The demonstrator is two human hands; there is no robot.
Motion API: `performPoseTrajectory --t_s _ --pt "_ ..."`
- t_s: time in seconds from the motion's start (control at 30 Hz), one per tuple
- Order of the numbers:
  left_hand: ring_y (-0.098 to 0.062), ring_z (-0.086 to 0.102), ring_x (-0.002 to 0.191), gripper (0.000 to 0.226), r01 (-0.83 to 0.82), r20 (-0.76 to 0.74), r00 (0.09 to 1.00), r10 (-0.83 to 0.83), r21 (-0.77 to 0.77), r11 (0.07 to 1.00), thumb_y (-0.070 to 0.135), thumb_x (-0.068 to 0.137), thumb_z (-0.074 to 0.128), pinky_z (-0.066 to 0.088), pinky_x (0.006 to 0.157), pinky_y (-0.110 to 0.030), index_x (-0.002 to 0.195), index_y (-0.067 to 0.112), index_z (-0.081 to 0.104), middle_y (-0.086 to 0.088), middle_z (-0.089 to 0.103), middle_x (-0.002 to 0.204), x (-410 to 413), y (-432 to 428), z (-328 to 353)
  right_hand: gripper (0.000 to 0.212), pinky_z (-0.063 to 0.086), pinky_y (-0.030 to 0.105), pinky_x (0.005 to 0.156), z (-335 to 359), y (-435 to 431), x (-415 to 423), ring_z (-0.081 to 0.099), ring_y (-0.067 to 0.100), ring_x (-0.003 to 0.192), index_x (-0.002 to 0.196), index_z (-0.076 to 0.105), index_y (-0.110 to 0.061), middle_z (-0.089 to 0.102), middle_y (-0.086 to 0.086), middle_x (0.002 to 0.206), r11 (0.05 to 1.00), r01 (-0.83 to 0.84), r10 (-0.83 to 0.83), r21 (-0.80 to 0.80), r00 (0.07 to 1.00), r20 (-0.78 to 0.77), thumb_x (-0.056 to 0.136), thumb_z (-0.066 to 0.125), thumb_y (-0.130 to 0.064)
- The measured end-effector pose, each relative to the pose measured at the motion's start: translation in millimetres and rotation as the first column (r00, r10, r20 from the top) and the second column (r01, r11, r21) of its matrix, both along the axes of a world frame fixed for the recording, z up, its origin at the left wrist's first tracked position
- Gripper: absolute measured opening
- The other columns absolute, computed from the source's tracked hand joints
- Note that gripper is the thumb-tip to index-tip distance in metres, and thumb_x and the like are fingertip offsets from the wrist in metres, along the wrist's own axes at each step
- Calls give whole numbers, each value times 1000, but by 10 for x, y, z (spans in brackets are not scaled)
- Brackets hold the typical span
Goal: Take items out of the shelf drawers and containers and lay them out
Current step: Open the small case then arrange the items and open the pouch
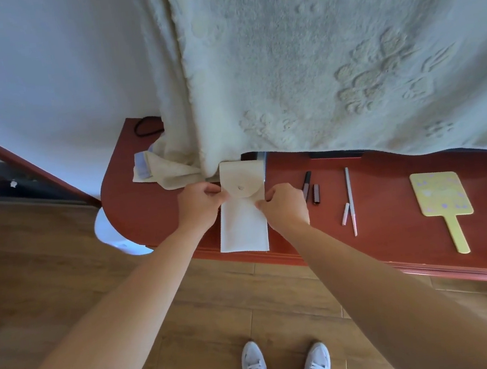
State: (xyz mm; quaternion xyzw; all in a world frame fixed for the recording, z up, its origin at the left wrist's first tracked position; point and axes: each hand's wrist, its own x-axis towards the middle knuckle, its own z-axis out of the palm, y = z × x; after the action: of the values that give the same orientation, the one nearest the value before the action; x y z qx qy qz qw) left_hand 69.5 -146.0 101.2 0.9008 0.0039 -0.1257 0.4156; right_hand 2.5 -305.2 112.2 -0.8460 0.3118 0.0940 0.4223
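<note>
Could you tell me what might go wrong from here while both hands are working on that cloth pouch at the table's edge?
1. The cloth pouch overhangs the front edge of the red table; if the left hand and right hand let go, it may slide to the floor.
2. The pens and tubes lie close beside the right hand; a sideways move could knock them off.

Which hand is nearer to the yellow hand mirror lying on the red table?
The right hand. It grips the cloth pouch on the side facing the yellow hand mirror, with pens between them. The left hand holds the pouch's far side.
</note>
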Motion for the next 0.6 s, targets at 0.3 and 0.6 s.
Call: performPoseTrajectory --t_s 0.3,0.6 --pt "0 60 72 9 38 124 992 -36 -13 999 16 81 74 42 65 -11 89 12 75 5 70 81 52 -112 -19 14 34 20 44 -76 0 108 55 20 56 77 62 -8 60 3 68 998 5 -4 -67 1000 10 84 64 -20" --pt "-10 65 75 12 83 140 986 -90 53 995 20 82 73 44 64 -13 91 12 75 1 72 82 68 -78 -46 15 47 24 51 -103 -14 109 64 23 67 87 66 -6 67 7 81 996 -27 27 -81 1000 -2 85 66 -20"
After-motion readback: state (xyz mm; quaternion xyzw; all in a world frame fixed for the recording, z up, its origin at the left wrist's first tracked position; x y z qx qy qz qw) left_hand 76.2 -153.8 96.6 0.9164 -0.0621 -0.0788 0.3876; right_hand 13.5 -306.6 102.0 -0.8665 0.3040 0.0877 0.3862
